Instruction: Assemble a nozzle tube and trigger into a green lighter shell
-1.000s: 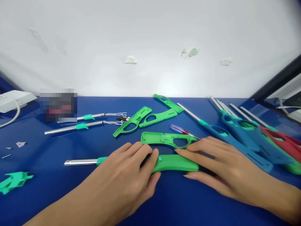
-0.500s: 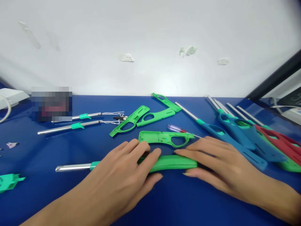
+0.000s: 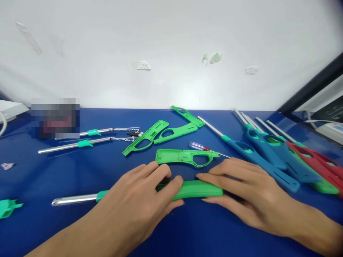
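Note:
A green lighter (image 3: 199, 189) lies near the front of the blue table, its silver tube pointing left past a teal collar. My left hand (image 3: 144, 192) is wrapped over the middle of it and hides that part. The fingers and thumb of my right hand (image 3: 238, 189) pinch the handle's right end. Just behind my hands rests a green half shell (image 3: 174, 156) with its hollow side up. A screwdriver (image 3: 198, 146) with a clear and red handle lies partly behind that shell.
More green shells (image 3: 177, 132) lie behind. Two metal tubes (image 3: 72, 145) with teal parts and white wires are at the left. Blue lighters (image 3: 268, 164) and red ones (image 3: 311, 157) are on the right. A teal part (image 3: 8, 208) sits at the left edge, and a white wall (image 3: 171, 85) stands behind.
The lighter's tube end has moved slightly left and toward me, tilting the lighter a little. Both hands keep their hold. The whole view has shifted slightly.

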{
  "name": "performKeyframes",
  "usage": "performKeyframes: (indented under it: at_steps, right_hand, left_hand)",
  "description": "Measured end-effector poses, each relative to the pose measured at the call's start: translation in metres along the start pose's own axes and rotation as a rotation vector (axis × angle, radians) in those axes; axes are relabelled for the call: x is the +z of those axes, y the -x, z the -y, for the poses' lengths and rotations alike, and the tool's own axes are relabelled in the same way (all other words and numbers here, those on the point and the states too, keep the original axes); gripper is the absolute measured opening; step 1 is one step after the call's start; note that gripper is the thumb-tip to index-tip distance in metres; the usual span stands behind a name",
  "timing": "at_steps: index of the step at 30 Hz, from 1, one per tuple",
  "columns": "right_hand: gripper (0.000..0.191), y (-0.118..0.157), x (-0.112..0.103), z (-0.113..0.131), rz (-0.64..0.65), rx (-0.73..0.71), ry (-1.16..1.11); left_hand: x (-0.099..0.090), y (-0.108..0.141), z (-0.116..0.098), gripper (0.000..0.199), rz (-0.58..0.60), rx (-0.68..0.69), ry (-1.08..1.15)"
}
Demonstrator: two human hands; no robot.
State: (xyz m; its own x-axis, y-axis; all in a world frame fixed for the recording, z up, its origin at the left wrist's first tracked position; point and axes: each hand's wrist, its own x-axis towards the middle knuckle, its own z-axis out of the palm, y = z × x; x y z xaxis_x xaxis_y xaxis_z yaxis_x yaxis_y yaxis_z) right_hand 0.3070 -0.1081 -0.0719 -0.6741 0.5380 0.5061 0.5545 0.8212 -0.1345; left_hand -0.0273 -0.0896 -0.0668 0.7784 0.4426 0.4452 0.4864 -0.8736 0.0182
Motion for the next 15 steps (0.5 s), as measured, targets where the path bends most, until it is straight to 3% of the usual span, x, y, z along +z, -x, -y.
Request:
performKeyframes:
  at_steps: [8,15]
  right_hand:
    - [0.029,-0.001,-0.0004,0.002,0.009,0.013,-0.03]
    - [0.024,-0.0005,0.0003,-0.001,-0.007,0.023,-0.024]
  left_hand:
    - [-0.0011,-0.0038,-0.002,0.053,-0.02,0.011,-0.039]
    - [-0.0025,-0.0008,-0.0012,0.029,-0.015,0.021,-0.069]
